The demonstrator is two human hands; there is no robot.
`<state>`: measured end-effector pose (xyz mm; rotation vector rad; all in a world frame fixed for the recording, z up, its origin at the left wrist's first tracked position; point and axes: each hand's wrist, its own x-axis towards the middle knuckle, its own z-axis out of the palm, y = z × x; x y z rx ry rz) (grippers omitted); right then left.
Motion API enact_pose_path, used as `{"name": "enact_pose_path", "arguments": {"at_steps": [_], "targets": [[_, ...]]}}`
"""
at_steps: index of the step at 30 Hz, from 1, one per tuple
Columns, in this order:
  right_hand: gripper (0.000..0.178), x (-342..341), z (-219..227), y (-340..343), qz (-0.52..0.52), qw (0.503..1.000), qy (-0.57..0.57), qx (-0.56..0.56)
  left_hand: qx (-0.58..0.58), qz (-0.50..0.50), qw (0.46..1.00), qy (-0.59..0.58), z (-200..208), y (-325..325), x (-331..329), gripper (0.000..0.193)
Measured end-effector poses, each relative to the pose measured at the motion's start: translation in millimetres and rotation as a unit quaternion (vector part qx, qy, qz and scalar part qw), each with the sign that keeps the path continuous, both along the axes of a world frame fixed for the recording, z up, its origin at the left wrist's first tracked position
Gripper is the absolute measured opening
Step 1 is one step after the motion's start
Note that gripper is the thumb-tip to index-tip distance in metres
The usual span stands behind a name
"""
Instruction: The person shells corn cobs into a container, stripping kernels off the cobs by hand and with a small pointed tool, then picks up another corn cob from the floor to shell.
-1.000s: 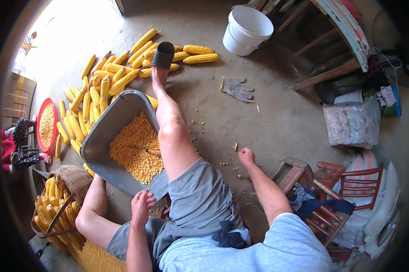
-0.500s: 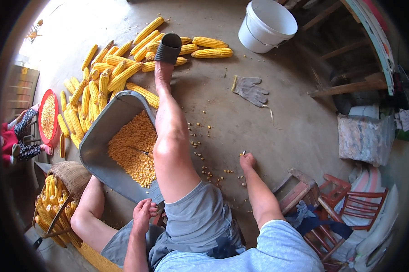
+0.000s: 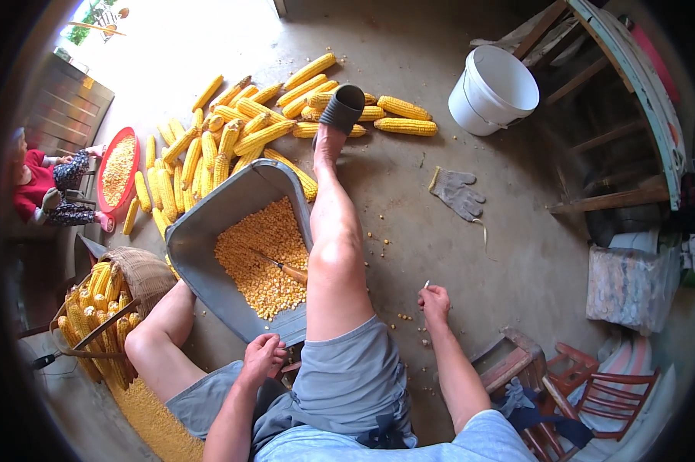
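My right hand [image 3: 435,302] is closed over the floor, right of my raised leg, pinching a small pale stub [image 3: 427,284]. My left hand [image 3: 263,356] is at the near edge of a grey metal scoop-like bin [image 3: 190,254], fingers curled; what they hold, if anything, cannot be made out. Loose yellow corn kernels [image 3: 259,250] fill the bin's middle. On them lies a tool with a wooden handle [image 3: 294,272] and thin dark shaft, partly beside my knee. Whole corn cobs [image 3: 232,138] are heaped beyond the bin, under and around my slippered foot [image 3: 341,109].
A white bucket [image 3: 490,92] stands far right, with a grey work glove [image 3: 459,194] on the floor before it. Left are a wicker basket [image 3: 143,279] with cobs, a red tray [image 3: 137,165] of kernels and a seated person [image 3: 47,181]. Wooden chairs [image 3: 613,400] stand near right.
The view has shifted, so the scene sits lower and further right. My right hand has drawn slightly left toward my leg. The tool's wooden handle now shows beside my knee.
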<state>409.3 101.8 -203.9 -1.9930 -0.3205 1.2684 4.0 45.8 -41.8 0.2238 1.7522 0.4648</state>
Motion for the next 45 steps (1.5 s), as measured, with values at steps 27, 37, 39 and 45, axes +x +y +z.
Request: {"name": "enact_pose_path", "arguments": {"at_steps": [27,37,39,45], "targets": [[0.058,-197,430,41,0.336,0.437,0.642,0.533,0.105,-0.145,0.983,-0.037,-24,31,-1,0.034],[0.067,-226,407,51,0.3,0.48,0.632,0.53,0.119,-0.128,0.982,-0.074,-22,42,-8,0.035],[0.067,-226,406,55,0.305,0.475,0.634,0.528,0.123,-0.134,0.981,-0.075,-27,42,-7,0.036],[0.068,-214,404,61,0.318,0.47,0.632,0.527,0.109,-0.142,0.981,-0.067,-21,45,3,0.036]]}}
